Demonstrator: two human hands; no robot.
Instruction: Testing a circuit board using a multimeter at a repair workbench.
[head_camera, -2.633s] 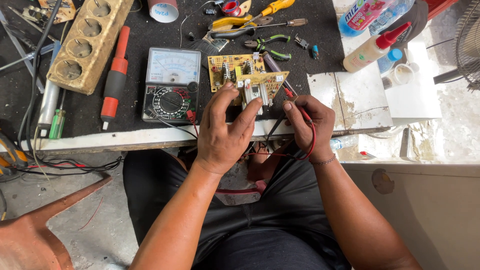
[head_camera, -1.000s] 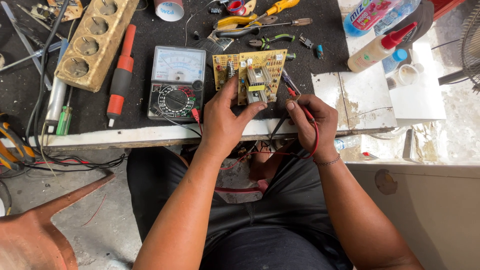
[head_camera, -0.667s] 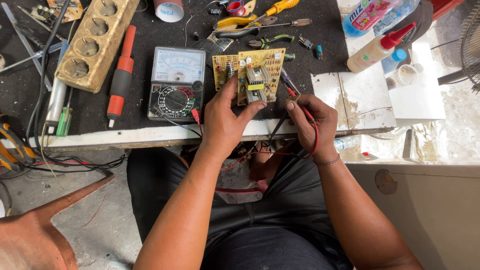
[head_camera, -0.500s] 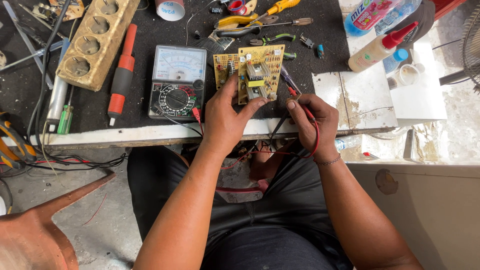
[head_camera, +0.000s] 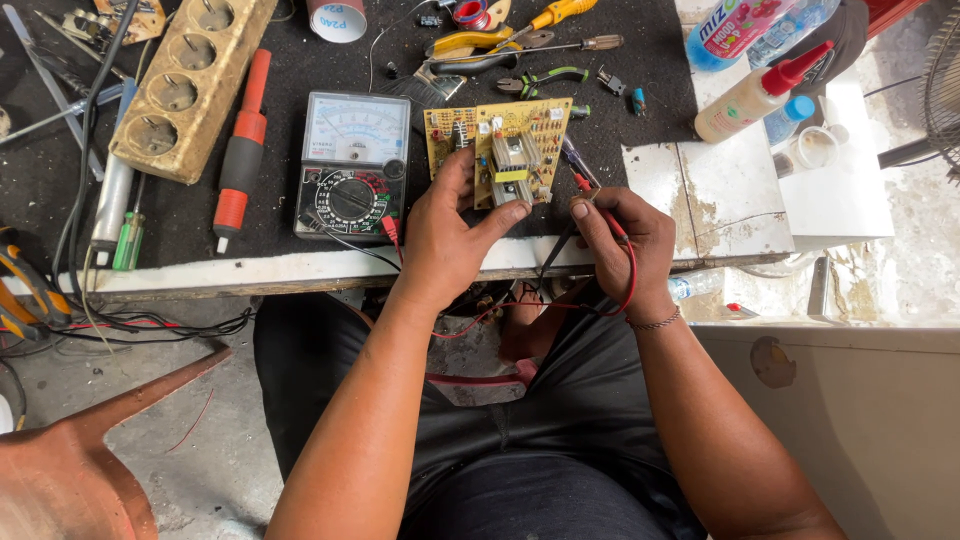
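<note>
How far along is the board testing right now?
Done: analog multimeter sits on the bench, leads running toward the lap. In hand: left hand grips the yellow circuit board; right hand holds the red and black probes at its edge. Left: any reading; needle position unclear.

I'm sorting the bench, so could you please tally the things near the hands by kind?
Circuit boards: 1
Analog meters: 1
Test probes: 2, both in the right hand
Red-and-black screwdrivers: 1
Socket strips: 1
Total: 6
The left hand steadies the board.

Left hand (head_camera: 450, 235) gripping circuit board (head_camera: 520, 150), right hand (head_camera: 620, 245) apparently pinching probes (head_camera: 580, 185)
</note>
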